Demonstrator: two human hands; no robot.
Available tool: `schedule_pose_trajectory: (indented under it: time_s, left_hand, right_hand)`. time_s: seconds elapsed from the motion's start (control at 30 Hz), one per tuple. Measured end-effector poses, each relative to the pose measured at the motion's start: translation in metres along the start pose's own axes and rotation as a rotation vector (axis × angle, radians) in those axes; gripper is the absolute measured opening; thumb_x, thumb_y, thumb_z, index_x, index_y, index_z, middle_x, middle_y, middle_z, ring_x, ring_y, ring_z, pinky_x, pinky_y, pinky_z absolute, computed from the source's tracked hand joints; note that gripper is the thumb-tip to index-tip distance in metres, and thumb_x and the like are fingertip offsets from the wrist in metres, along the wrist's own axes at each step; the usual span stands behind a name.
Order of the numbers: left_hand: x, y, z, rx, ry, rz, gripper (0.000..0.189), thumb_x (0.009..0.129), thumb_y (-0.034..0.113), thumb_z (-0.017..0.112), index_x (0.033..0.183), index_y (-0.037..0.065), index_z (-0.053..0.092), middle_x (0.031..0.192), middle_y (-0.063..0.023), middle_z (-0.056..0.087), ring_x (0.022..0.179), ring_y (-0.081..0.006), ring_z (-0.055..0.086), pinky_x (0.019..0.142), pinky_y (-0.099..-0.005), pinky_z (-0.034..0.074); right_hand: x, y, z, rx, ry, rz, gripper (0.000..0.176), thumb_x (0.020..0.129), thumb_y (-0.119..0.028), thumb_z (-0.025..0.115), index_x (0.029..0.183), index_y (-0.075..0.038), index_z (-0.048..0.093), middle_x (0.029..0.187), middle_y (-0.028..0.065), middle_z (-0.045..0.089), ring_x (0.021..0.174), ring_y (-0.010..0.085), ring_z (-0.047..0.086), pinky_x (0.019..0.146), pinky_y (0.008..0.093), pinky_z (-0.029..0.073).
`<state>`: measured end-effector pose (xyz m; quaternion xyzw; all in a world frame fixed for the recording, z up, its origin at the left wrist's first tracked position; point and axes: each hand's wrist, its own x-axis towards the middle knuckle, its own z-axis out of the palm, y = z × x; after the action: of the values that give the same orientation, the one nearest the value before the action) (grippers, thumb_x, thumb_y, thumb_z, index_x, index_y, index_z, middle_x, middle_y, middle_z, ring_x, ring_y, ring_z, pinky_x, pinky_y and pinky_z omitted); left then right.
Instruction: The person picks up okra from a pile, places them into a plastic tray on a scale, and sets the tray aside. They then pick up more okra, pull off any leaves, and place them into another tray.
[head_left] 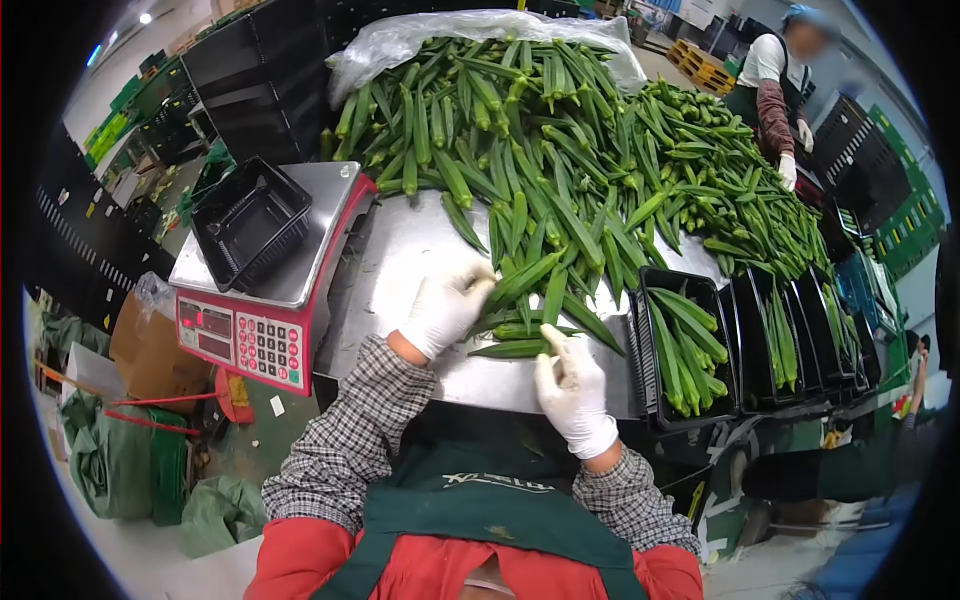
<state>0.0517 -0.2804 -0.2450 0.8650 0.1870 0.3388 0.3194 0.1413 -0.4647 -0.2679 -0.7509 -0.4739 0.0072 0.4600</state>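
A large heap of green okra (560, 170) covers the metal table. My left hand (447, 305), in a white glove, has its fingers closed around the end of an okra pod (525, 280) at the heap's near edge. My right hand (575, 395), also gloved, pinches the lower end of another okra pod (554, 298) between thumb and forefinger. Several loose pods lie flat between the two hands. Right of my right hand stands a black plastic tray (648, 372) filled with okra lined up lengthwise.
At left, a red and silver weighing scale (245, 335) bears an empty black tray (250, 225). More black trays with okra (780, 340) stand in a row at right. Clear plastic sheeting (480, 25) edges the heap. Another person (780, 90) stands at the far right.
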Motion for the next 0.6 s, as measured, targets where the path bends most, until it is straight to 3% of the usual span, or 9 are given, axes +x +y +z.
schedule_pose_trajectory:
  time_s: [0.07,0.1,0.13,0.2,0.27,0.37,0.4,0.47,0.6]
  left_hand:
    - [0.005,-0.01,-0.009,-0.44,0.152,-0.301,0.013,0.082,0.0,0.061,0.095,0.001,0.063,0.087,-0.0049,0.064,0.081,-0.0131,0.06,0.076,-0.0281,0.049]
    - [0.011,-0.027,-0.016,-0.452,0.293,-0.102,0.022,0.081,0.001,0.064,0.102,-0.001,0.06,0.106,-0.0121,0.061,0.097,-0.0191,0.059,0.086,-0.0316,0.047]
    - [0.014,-0.04,-0.027,0.0,0.392,0.087,0.034,0.079,0.005,0.067,0.11,-0.003,0.057,0.121,-0.0174,0.053,0.109,-0.0259,0.054,0.094,-0.0348,0.043]
    - [0.011,-0.008,-0.043,0.28,0.53,0.005,0.042,0.081,-0.001,0.063,0.122,-0.001,0.053,0.128,-0.015,0.048,0.106,-0.0222,0.053,0.098,-0.0311,0.041]
    - [-0.006,-0.003,-0.047,0.003,0.351,0.028,0.051,0.079,0.001,0.065,0.127,-0.003,0.049,0.125,-0.0141,0.052,0.108,-0.0209,0.054,0.097,-0.0313,0.042]
    - [-0.037,0.019,-0.034,-0.899,-0.26,-0.443,0.051,0.09,0.027,0.061,0.129,-0.002,0.048,0.118,-0.0158,0.059,0.11,-0.0205,0.057,0.094,-0.0319,0.044]
    - [-0.048,0.017,-0.02,-1.453,-0.295,-0.567,0.048,0.092,0.028,0.058,0.129,-0.002,0.048,0.121,-0.0174,0.057,0.112,-0.0248,0.056,0.095,-0.0376,0.045]
    - [-0.05,0.003,-0.009,-1.882,-0.33,-0.698,0.043,0.094,0.027,0.054,0.127,-0.002,0.049,0.121,-0.0171,0.058,0.114,-0.0279,0.056,0.096,-0.0426,0.046]
    - [-0.054,-0.025,-0.034,-1.955,0.037,-0.768,0.021,0.093,0.02,0.055,0.108,0.005,0.058,0.085,-0.0035,0.059,0.083,-0.0185,0.058,0.077,-0.0342,0.048]
  right_hand:
    - [-0.004,0.007,-0.007,0.108,0.159,-0.065,0.03,0.083,0.001,0.056,0.113,0.0,0.06,0.091,0.0138,0.062,0.074,0.02,0.06,0.068,0.0312,0.049]
    - [-0.007,0.001,-0.016,0.176,0.176,0.043,0.026,0.086,0.005,0.05,0.11,0.003,0.06,0.096,0.0135,0.062,0.077,0.0159,0.059,0.069,0.028,0.048]
    - [-0.015,-0.001,-0.023,0.413,0.18,0.275,0.027,0.088,0.006,0.046,0.112,0.004,0.059,0.095,0.0106,0.061,0.075,0.0128,0.057,0.068,0.0251,0.048]
    - [-0.019,-0.018,-0.039,0.554,0.265,0.269,0.028,0.09,0.007,0.042,0.113,0.004,0.058,0.095,0.0096,0.06,0.071,0.0108,0.055,0.067,0.0224,0.047]
    - [-0.022,-0.022,-0.044,0.564,0.297,0.156,0.03,0.09,0.008,0.038,0.114,0.004,0.057,0.095,0.0097,0.06,0.069,0.0099,0.055,0.065,0.0221,0.047]
    - [-0.022,-0.04,-0.033,0.532,0.183,0.088,0.031,0.087,0.009,0.042,0.113,0.004,0.058,0.096,0.0103,0.06,0.069,0.0104,0.056,0.065,0.0234,0.048]
    - [-0.025,-0.039,-0.023,0.523,0.094,0.089,0.032,0.083,0.011,0.046,0.111,0.004,0.059,0.097,0.0117,0.061,0.07,0.0109,0.058,0.065,0.0239,0.049]
    - [-0.013,-0.048,-0.009,0.363,-0.21,-0.162,0.037,0.078,0.007,0.057,0.114,0.002,0.058,0.098,0.0154,0.06,0.072,0.0226,0.061,0.068,0.0293,0.05]
    - [0.013,-0.035,0.0,0.139,-0.227,-0.06,0.05,0.076,-0.001,0.065,0.125,0.001,0.052,0.098,0.0176,0.06,0.083,0.03,0.062,0.071,0.0333,0.051]
